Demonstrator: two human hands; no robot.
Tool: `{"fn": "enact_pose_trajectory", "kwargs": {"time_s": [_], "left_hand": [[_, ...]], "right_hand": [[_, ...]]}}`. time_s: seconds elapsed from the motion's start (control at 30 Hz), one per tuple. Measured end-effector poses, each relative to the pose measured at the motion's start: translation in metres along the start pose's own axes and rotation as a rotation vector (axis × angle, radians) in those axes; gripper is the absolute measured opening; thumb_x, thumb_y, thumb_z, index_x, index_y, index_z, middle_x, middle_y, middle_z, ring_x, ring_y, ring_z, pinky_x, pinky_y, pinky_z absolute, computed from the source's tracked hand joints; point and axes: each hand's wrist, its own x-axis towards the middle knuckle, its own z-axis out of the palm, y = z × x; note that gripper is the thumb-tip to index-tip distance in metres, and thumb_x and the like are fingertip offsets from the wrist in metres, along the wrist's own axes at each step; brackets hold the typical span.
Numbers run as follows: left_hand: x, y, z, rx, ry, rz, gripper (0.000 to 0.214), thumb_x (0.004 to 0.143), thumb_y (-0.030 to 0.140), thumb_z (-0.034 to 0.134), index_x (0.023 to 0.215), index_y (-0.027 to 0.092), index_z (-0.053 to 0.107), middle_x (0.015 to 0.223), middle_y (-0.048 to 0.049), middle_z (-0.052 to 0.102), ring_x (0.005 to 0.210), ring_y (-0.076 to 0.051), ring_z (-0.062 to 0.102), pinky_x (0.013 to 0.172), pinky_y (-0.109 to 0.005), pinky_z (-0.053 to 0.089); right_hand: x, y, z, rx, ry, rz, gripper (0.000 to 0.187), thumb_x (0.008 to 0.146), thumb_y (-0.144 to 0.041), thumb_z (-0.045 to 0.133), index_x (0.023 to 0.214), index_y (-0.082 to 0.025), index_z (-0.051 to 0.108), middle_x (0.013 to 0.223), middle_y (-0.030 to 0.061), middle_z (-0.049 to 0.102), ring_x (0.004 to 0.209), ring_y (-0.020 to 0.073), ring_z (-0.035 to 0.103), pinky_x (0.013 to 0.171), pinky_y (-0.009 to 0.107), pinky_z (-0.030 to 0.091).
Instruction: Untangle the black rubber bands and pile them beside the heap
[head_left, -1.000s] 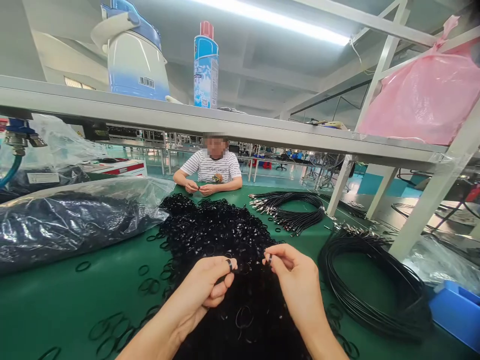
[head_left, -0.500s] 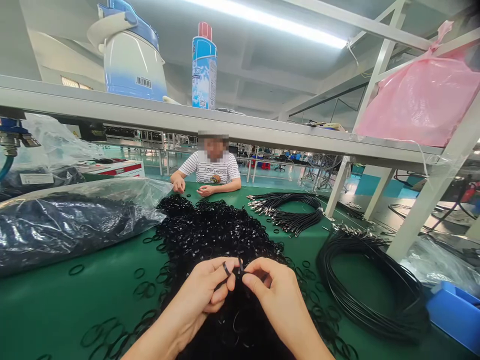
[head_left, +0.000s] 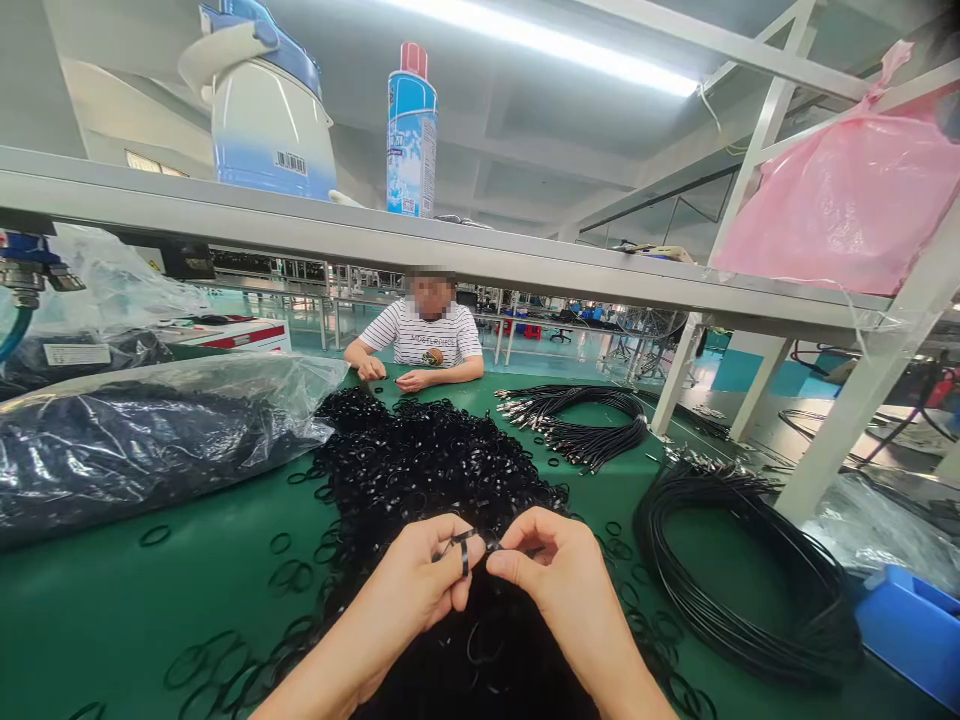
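In the head view, my left hand is closed above a large heap of thin black rings. One black ring circles a finger of that hand, and another dark band lies across its fingers. Close beside it on the right, my right hand is pinched, thumb against forefinger. Its fingertips meet a small black ring at the left fingertips; most of this ring is hidden. Loose rings lie scattered on the green tabletop around the heap.
A clear bag of black parts lies at left. Coiled black cables and a blue bin are at right, another cable bundle farther back. A shelf crosses overhead. Opposite, a person sits with hands near the heap.
My left fingers have curled, and the ring around the finger has shifted slightly right and down. My right hand stays nearly in place. The person opposite has moved a hand slightly.
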Motion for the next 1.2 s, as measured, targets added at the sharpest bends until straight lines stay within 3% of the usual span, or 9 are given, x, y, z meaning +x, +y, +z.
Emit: {"fn": "enact_pose_trajectory", "kwargs": {"time_s": [0.13, 0.37, 0.5, 0.63, 0.73, 0.83, 0.9, 1.07, 1.2], "left_hand": [[0.000, -0.001, -0.002, -0.023, -0.008, 0.027, 0.028, 0.080, 0.042, 0.053, 0.067, 0.018, 0.049, 0.047, 0.0066, 0.049, 0.034, -0.002, 0.024, 0.035, -0.016, 0.014], [0.002, -0.007, -0.003, -0.049, -0.006, 0.070, 0.030, 0.083, 0.045, 0.050, 0.072, 0.018, 0.050, 0.050, 0.0066, 0.049, 0.036, -0.002, 0.023, 0.036, -0.016, 0.014], [0.004, -0.009, -0.007, 0.069, 0.045, 0.053, 0.033, 0.082, 0.050, 0.050, 0.091, 0.018, 0.054, 0.044, 0.0076, 0.048, 0.035, -0.004, 0.022, 0.036, -0.017, 0.013], [0.005, -0.010, -0.010, 0.140, 0.041, 0.049, 0.040, 0.084, 0.053, 0.044, 0.093, 0.017, 0.057, 0.041, 0.0079, 0.045, 0.036, -0.006, 0.023, 0.037, -0.017, 0.013], [0.007, -0.012, -0.011, 0.178, 0.015, 0.051, 0.039, 0.082, 0.052, 0.047, 0.088, 0.016, 0.059, 0.044, 0.0077, 0.046, 0.037, -0.006, 0.024, 0.038, -0.018, 0.016], [0.012, -0.016, -0.012, 0.259, 0.062, 0.128, 0.031, 0.077, 0.044, 0.057, 0.086, 0.015, 0.060, 0.054, 0.0045, 0.054, 0.045, -0.007, 0.037, 0.043, -0.018, 0.025], [0.013, -0.017, -0.012, 0.251, 0.080, 0.123, 0.030, 0.077, 0.038, 0.055, 0.096, 0.015, 0.058, 0.064, 0.0028, 0.058, 0.045, -0.007, 0.039, 0.042, -0.018, 0.027], [0.008, -0.015, -0.011, 0.069, -0.063, -0.006, 0.040, 0.078, 0.024, 0.039, 0.116, 0.012, 0.044, 0.077, -0.0013, 0.062, 0.033, -0.003, 0.030, 0.032, -0.019, 0.016], [0.006, -0.017, -0.008, 0.085, -0.034, 0.043, 0.048, 0.074, 0.025, 0.048, 0.121, 0.016, 0.041, 0.074, 0.0027, 0.060, 0.038, -0.004, 0.034, 0.035, -0.018, 0.024]], "right_hand": [[0.002, 0.001, -0.001, 0.141, 0.016, 0.001, 0.008, 0.067, -0.019, 0.068, 0.063, -0.018, 0.062, 0.062, -0.0036, 0.062, 0.062, 0.0133, 0.053, 0.060, 0.024, 0.039], [0.002, 0.002, 0.001, 0.404, -0.070, 0.100, 0.009, 0.070, -0.022, 0.066, 0.069, -0.016, 0.060, 0.061, 0.0006, 0.063, 0.063, 0.0152, 0.057, 0.054, 0.023, 0.039], [0.002, 0.005, -0.002, 0.092, 0.074, -0.012, 0.007, 0.074, -0.019, 0.062, 0.079, -0.020, 0.066, 0.072, 0.0005, 0.068, 0.068, 0.0173, 0.060, 0.063, 0.027, 0.043], [0.001, 0.007, -0.002, -0.268, 0.134, -0.156, 0.021, 0.079, -0.014, 0.055, 0.082, -0.027, 0.071, 0.084, -0.0012, 0.071, 0.077, 0.0192, 0.062, 0.073, 0.030, 0.043], [0.001, 0.006, 0.001, -0.260, 0.119, -0.127, 0.022, 0.077, -0.012, 0.056, 0.078, -0.028, 0.070, 0.078, -0.0041, 0.071, 0.074, 0.0176, 0.063, 0.070, 0.027, 0.043], [0.004, 0.005, 0.003, -0.214, 0.096, -0.083, 0.022, 0.074, -0.009, 0.057, 0.075, -0.027, 0.069, 0.073, -0.0057, 0.070, 0.068, 0.0159, 0.062, 0.064, 0.024, 0.043], [0.006, 0.008, 0.002, -0.214, 0.076, -0.099, 0.025, 0.074, -0.007, 0.055, 0.078, -0.027, 0.069, 0.074, -0.0053, 0.069, 0.070, 0.0159, 0.063, 0.065, 0.024, 0.044], [0.006, 0.015, 0.001, -0.224, 0.107, -0.284, 0.029, 0.082, -0.009, 0.045, 0.085, -0.026, 0.068, 0.101, 0.0003, 0.067, 0.096, 0.0183, 0.060, 0.083, 0.027, 0.044], [0.000, 0.009, 0.009, -0.244, -0.009, -0.285, 0.014, 0.083, -0.025, 0.055, 0.089, -0.028, 0.067, 0.086, -0.0014, 0.069, 0.081, 0.0183, 0.062, 0.070, 0.026, 0.045]]}}
